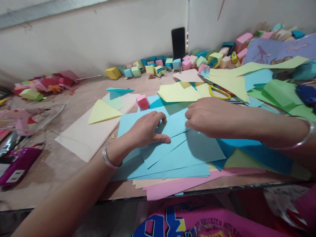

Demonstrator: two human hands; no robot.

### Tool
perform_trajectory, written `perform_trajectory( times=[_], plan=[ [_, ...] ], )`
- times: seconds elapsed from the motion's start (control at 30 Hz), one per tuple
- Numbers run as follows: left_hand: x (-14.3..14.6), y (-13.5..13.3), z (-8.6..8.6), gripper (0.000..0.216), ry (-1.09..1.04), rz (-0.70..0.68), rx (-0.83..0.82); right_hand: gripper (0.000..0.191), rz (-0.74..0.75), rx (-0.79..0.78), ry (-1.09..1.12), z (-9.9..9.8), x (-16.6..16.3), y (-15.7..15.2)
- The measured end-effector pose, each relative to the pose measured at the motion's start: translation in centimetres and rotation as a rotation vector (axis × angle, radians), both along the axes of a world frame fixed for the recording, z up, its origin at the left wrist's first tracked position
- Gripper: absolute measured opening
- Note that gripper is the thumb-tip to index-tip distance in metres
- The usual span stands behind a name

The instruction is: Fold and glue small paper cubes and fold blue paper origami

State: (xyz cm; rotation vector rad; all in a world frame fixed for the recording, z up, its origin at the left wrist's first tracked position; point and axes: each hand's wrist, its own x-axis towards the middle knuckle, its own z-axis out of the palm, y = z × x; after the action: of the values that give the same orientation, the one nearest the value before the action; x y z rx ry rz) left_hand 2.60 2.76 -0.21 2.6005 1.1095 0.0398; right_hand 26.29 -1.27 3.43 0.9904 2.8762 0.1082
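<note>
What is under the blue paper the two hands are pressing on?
More blue sheets lie under the blue paper, then a cream sheet and a pink sheet, only their front edges showing. The rest of them is covered. The left hand and right hand press on top.

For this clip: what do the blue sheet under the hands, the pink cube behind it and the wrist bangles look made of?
Blue sheet: thin matte paper, flat with crisp edges. Pink cube: folded paper, matte, sharp creases. Left bangle and right bangle: probably metal, silvery with bright glints.
</note>
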Motion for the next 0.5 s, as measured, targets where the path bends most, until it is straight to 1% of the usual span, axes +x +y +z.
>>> perform_trajectory(
  times=[0.03, 0.1, 0.2, 0.27, 0.4, 0.5],
  plan=[
    [0.0, 0.0, -0.1, 0.059, -0.006, -0.008, 0.008, 0.018, 0.033, -0.008, 0.020, -0.2, -0.6, -0.1],
    [-0.1, 0.0, -0.3, 0.059, -0.021, -0.023, 0.022, 0.015, 0.081, -0.058, 0.047, -0.8, -1.5, -0.3],
    [-0.3, 0.1, -0.4, 0.059, -0.037, -0.037, 0.006, 0.011, 0.073, -0.113, 0.023, -1.3, -2.0, -0.4],
    [-0.7, 0.4, -0.2, 0.062, -0.016, -0.031, -0.014, 0.012, 0.062, -0.121, -0.025, -1.2, -2.0, -0.5],
    [-2.0, 1.2, 0.9, 0.062, 0.178, 0.021, -0.054, 0.014, 0.049, -0.132, -0.090, -0.6, -2.0, -0.5],
    [-2.8, 1.7, 1.8, 0.059, 0.284, 0.010, -0.094, 0.016, 0.041, -0.147, -0.078, -0.3, -2.0, -0.4]
  ],
)
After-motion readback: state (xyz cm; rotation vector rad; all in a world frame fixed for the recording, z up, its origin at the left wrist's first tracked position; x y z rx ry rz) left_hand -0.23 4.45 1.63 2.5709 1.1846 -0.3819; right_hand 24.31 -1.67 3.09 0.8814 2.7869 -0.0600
